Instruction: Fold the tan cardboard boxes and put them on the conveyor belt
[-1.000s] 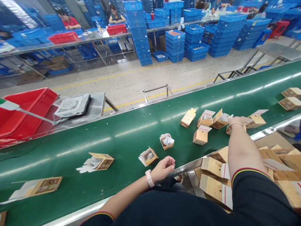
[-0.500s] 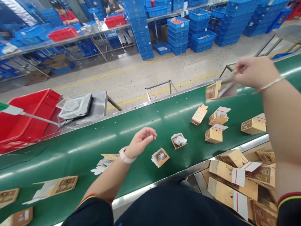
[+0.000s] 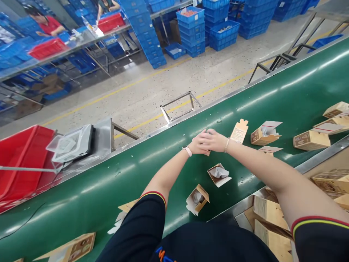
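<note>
My left hand and my right hand meet above the green conveyor belt, fingers closed together around a small brown carton that they almost wholly hide. A pale watch sits on my left wrist, a thin bracelet on my right. Just below the hands, two open cartons with white paper inside lie on the belt. To the right of the hands lie a flat carton and an open-flapped carton.
More cartons lie on the belt at the right, and flat cartons are piled below its near edge. A red bin and a clear plastic tray sit beyond the belt at left. Blue crates and a seated person are across the aisle.
My right hand lifted a carton from the right of the belt and brought it left. My left hand rose from the near edge to meet it. The view tilted.
</note>
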Motion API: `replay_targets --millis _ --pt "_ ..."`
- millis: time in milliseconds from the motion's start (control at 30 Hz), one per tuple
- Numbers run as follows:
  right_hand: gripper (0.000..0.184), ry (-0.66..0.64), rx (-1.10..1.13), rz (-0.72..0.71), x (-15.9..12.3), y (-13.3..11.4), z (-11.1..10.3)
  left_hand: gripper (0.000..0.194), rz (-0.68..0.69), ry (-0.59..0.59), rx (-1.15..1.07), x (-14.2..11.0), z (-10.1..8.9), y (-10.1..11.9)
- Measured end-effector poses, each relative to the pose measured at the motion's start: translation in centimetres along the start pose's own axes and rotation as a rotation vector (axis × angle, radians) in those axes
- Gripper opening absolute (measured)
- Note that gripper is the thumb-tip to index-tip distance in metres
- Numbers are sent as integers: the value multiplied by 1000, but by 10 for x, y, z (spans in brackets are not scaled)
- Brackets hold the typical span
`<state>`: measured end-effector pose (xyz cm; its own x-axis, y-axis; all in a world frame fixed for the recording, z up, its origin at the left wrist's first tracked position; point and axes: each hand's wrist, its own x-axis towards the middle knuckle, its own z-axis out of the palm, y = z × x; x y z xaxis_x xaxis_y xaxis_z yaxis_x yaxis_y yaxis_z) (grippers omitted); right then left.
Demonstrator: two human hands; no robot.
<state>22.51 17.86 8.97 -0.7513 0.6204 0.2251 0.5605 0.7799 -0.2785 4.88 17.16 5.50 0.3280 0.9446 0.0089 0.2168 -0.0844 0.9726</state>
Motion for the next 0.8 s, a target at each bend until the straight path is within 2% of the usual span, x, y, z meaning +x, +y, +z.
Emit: replay_targets --millis 67,133,200,267,333,400,533,667,800 --pt "26 191 4 114 -36 13 7 99 56 -59 -10 -5 4 -12" --pt "27 368 19 190 -72 27 16 106 109 33 11 -13 0 -25" --pt "28 350 40 130 -99 37 29 100 149 95 97 -19 -7 -36" --pt "33 220 50 16 -111 43 45 85 161 23 236 -21 -10 -46" --pt "39 119 40 -36 -110 46 58 71 183 -133 372 -17 -7 -52" --pt "42 80 24 -14 -103 48 66 61 220 -252 484 -10 0 -54" --pt "33 122 75 86 -92 51 74 48 270 -302 575 4 16 -48" --pt "20 328 251 242 -89 49 81 35 245 -237 553 17 30 -37" --pt "33 581 395 527 -81 45 90 19 233 -230 572 32 39 -33"
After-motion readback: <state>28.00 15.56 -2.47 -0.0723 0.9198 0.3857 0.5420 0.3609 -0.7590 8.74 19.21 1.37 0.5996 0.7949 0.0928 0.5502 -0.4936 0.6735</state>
